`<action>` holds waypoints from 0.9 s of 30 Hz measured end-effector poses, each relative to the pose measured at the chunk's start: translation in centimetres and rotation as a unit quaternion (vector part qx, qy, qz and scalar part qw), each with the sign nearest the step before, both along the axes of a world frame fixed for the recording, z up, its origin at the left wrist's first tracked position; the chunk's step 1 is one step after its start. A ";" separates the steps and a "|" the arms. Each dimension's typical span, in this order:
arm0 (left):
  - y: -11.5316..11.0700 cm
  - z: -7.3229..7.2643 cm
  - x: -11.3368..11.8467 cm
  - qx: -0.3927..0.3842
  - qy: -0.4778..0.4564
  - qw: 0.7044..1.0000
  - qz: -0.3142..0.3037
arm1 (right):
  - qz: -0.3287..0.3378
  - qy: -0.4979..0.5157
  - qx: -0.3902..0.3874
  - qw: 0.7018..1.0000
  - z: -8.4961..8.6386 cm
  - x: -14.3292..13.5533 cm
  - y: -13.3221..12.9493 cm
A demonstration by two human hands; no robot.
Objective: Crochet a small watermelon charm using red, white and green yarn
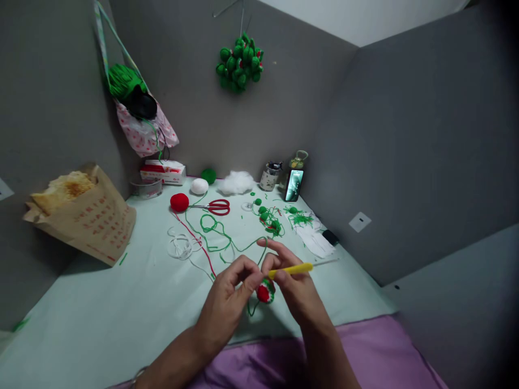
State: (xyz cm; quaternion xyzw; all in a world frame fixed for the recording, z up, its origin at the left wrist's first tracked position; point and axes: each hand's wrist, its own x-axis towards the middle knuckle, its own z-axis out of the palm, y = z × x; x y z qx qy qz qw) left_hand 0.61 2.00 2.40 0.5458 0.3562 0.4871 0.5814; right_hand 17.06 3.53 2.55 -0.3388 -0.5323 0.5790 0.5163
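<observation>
A small crocheted piece (265, 292) in red, white and green hangs between my hands, low over the table. My left hand (230, 296) is closed, thumb and forefinger pinching at the top edge of this piece. In my right hand (298, 297) lies a crochet hook (295, 270), gripped by its yellow handle with the metal end pointing right. Green yarn (243, 248) runs from the table up to the raised fingers of that hand, and a loop of it dangles below the piece. The exact pinch point is partly hidden by the fingers.
Red-handled scissors (219, 207), a red yarn ball (179, 202), a white ball (199, 187), stuffing (235, 183) and a coil of white yarn (181, 246) lie beyond my hands. Small green pieces (267, 216) and a propped phone (294, 185) are farther right. A paper bag (93, 216) stands left.
</observation>
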 end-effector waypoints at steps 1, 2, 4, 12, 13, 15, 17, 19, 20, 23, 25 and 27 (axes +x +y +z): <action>0.1 0.0 -0.3 -0.009 -0.003 1.000 0.007 | 0.021 -0.018 0.004 1.000 -0.3 0.7 0.1; 0.3 0.0 -0.6 -0.014 -0.004 1.000 0.018 | 0.028 -0.051 0.006 0.998 -0.7 1.4 0.3; 0.5 0.2 -1.4 -0.014 0.001 0.999 0.044 | -0.031 -0.159 0.024 0.987 -1.5 2.7 0.7; 0.1 0.6 -3.0 0.000 0.008 0.999 0.033 | -0.138 -0.200 0.038 0.969 -1.0 2.7 -1.4; -0.1 0.5 -2.9 0.001 0.014 1.000 0.020 | -0.086 -0.133 0.026 0.987 -0.7 1.9 -1.9; -0.4 0.3 -2.6 0.007 0.027 1.000 -0.008 | -0.026 -0.026 0.001 0.999 -0.5 0.2 -2.7; -0.7 0.1 -2.4 0.012 0.039 0.999 -0.026 | -0.013 0.021 -0.003 1.000 -0.7 -1.2 -3.0; -0.7 -0.1 -2.6 0.022 0.059 0.998 -0.018 | -0.024 0.046 0.010 0.999 -1.1 -2.0 -3.0; -0.8 -0.1 -2.8 0.031 0.072 0.997 0.003 | -0.032 0.053 0.016 0.998 -1.3 -2.2 -2.9; -1.2 0.0 -3.5 0.045 0.078 0.990 0.109 | -0.070 0.086 0.031 0.993 -1.6 -1.9 -2.6; -1.9 0.2 -3.8 0.011 0.020 0.991 0.132 | -0.108 0.115 0.037 0.987 -1.6 -1.7 -2.6; -2.6 0.5 -3.6 -0.042 -0.069 0.993 0.083 | -0.140 0.128 0.039 0.981 -1.5 -1.9 -2.8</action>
